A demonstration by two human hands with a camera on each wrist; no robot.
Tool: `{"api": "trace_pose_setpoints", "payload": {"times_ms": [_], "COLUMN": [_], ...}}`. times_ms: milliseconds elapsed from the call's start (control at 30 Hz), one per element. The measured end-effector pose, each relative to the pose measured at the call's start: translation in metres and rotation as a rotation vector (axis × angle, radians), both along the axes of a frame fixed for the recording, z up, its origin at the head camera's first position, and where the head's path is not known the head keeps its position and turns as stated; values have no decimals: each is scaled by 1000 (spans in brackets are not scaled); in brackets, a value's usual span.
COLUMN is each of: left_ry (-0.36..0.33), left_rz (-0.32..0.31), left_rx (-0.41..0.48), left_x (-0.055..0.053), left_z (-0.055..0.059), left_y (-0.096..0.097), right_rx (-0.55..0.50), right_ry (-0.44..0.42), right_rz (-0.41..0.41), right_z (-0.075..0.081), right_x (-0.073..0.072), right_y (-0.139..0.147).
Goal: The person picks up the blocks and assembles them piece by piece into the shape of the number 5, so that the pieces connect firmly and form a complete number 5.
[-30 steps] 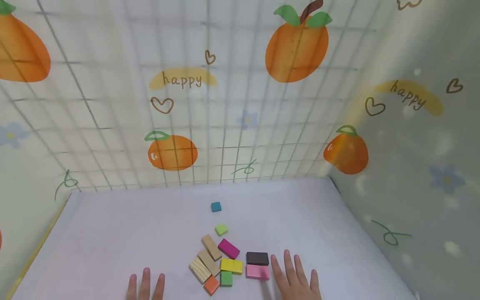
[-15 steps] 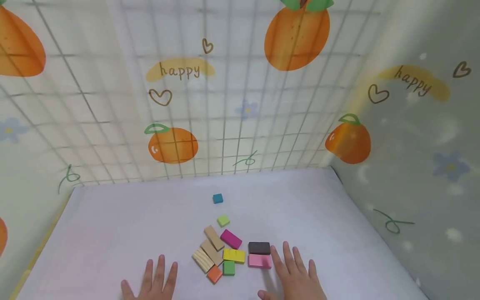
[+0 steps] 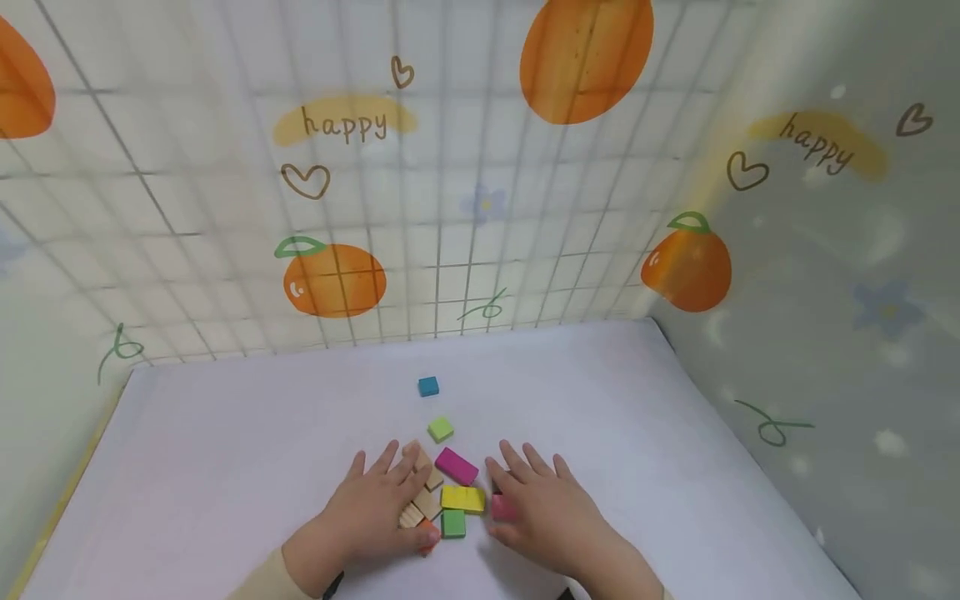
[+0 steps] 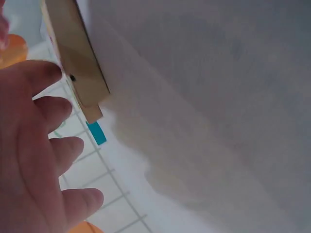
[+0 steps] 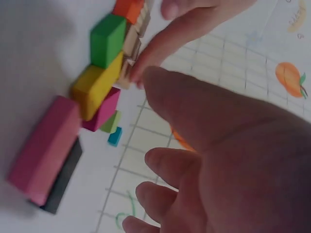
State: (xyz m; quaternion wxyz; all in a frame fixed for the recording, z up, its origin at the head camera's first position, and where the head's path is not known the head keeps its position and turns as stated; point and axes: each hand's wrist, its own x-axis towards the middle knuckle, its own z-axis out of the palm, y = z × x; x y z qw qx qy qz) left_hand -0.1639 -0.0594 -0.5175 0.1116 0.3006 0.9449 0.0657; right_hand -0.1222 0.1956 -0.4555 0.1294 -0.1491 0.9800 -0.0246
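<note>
Spread over the left side of a block cluster, my left hand (image 3: pixel 375 508) has straight fingers above plain wooden blocks (image 3: pixel 428 503) and its thumb over an orange block (image 5: pixel 129 8). My right hand (image 3: pixel 543 508), fingers extended, hovers above a pink block (image 5: pixel 44 150) and a black block (image 5: pixel 62 182), mostly covering both in the head view. Between the hands lie a yellow block (image 3: pixel 462 498), a green block (image 3: pixel 453 524) and a magenta block (image 3: pixel 456 466). The left wrist view has a wooden block (image 4: pixel 80 53) close by the fingertips; contact is unclear.
Beyond the cluster are a lime-green block (image 3: pixel 441 430) and a blue block (image 3: pixel 428 387). The white tabletop (image 3: pixel 262 417) ends at a gridded back wall hung with printed fabric (image 3: pixel 442 208). A grey printed curtain (image 3: pixel 825 333) borders the right.
Both hands have come forward and inward over the blocks, the left moving rightward onto the wooden ones, the right leftward over the pink and black ones. The head view tilted down slightly.
</note>
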Motion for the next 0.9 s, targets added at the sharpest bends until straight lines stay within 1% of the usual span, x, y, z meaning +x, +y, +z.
{"api": "trace_pose_setpoints", "payload": {"times_ms": [100,167,233,333,400,533,667,800,900], "left_ry": [-8,-7,2,38,78,155,226,251,257], "left_rz": [14,42,80,140,161,155,158,161,162], "left_rx": [-20,-38,-62,-97,-107,-115,-137,-140,-143], "left_x": [-5,-11,-19,-34,-42,-50,-57,-64,-70], "left_z": [-3,-3,0,5,7,8,8,7,3], "left_y": [1,2,2,-1,-4,1,7,14,14], "right_rx": [11,15,19,21,20,32,51,63,66], "right_ry": [17,24,29,27,17,-10,4,-16,-46], "right_rz": [43,58,63,64,72,98,130,136,124], "right_z": [3,4,4,-1,-7,-19,-28,-33,-36], "right_x": [-7,-13,-21,-34,-42,-52,-65,-78,-86], "right_y": [-9,-13,-19,-29,-36,-44,-51,-55,-59]}}
